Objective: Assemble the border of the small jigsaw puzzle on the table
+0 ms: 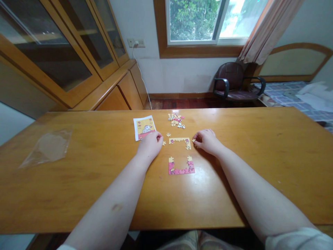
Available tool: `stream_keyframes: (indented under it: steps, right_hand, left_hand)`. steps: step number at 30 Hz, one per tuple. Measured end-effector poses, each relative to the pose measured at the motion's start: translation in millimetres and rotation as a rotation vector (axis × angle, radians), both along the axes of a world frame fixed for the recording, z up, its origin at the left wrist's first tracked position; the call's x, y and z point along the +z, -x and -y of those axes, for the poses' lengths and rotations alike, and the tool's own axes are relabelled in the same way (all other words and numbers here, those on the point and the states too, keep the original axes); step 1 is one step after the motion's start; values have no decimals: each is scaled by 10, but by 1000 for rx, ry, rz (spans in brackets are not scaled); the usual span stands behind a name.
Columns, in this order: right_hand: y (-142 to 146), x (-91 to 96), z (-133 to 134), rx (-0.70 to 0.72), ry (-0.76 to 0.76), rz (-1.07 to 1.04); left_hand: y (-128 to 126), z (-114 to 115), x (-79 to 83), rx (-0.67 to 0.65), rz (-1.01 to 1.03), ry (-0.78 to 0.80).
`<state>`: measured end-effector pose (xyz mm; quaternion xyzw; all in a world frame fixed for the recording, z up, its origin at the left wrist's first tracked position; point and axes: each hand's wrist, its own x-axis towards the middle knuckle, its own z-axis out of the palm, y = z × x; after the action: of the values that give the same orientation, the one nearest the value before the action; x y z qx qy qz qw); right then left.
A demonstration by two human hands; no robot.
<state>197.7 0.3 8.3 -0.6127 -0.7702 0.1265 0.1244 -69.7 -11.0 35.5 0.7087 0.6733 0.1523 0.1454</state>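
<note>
In the head view, two parts of a jigsaw frame lie on the table. The yellow upper section (179,139) is apart from the pink lower section (181,171), which has yellow tips. My right hand (208,141) rests right of the upper section, its thumb and fingers closed on a yellow puzzle piece (194,140). On the other side my left hand (151,146) has its fingertips pressed together; anything inside them is hidden. A loose yellow piece (164,143) lies just beside those fingertips, with another loose piece (168,134) slightly farther back.
A pile of loose puzzle pieces (176,120) sits near the table's far edge. The printed reference picture (144,127) lies behind my left hand, partly covered by it. A clear plastic bag (49,146) is on the left of the wooden table (260,152). Beyond stands an armchair (230,81).
</note>
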Motion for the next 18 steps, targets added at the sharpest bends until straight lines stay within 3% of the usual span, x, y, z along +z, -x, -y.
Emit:
stream_keyframes:
  steps: [7,13,18]
  right_hand:
    - [-8,49,47,-4,-29,-163]
    - [133,48,134,-140,96,-675]
    - [316,-16,210,-106,226,-953]
  left_hand:
    - [-39,23,5,-90,67,-34]
    - [-198,132,-28,-387,121,-194]
    - [-260,189,-61,-513,74,-314]
